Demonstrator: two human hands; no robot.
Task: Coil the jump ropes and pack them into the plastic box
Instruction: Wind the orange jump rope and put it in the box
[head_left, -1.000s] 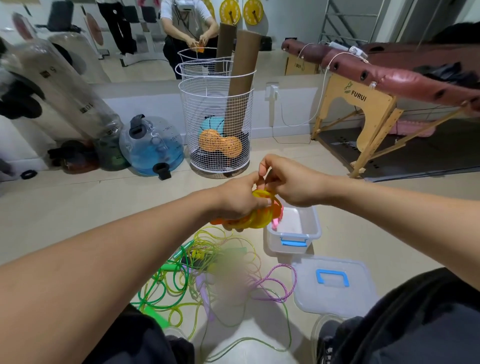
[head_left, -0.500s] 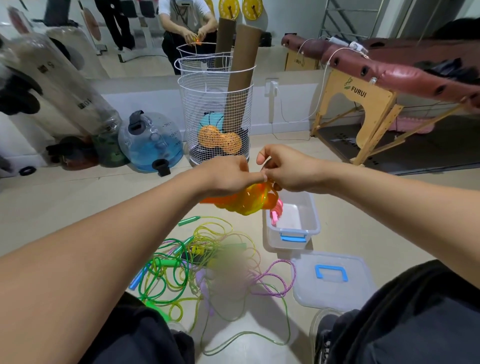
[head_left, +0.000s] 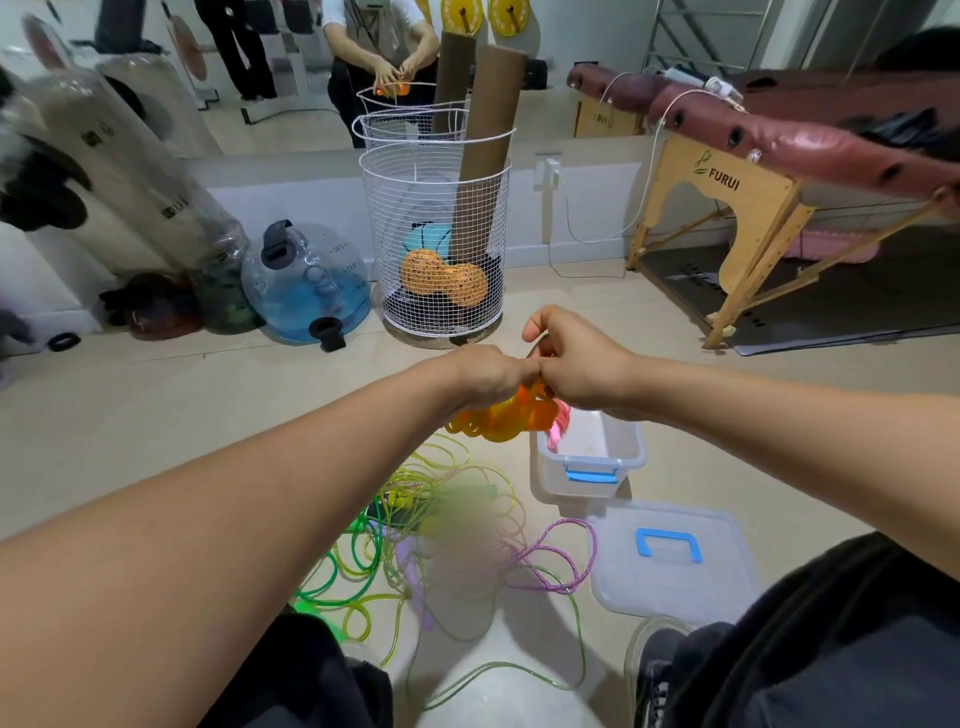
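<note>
Both my hands meet in the middle of the view, held above the floor. My left hand grips a coiled orange and yellow jump rope that hangs below it. My right hand pinches the same rope at the top of the coil, its fingers curled. Just right of the coil stands the open plastic box with a blue latch; something pink shows at its left wall. On the floor below lies a tangle of green, yellow and purple jump ropes.
The box lid with a blue handle lies on the floor at the right. A white wire basket with cardboard tubes stands ahead, a blue water jug to its left, a wooden massage table at the right. My knees frame the bottom.
Both hands rose slightly with the orange coil and stayed together. The right hand's fingers shifted on the top of the coil.
</note>
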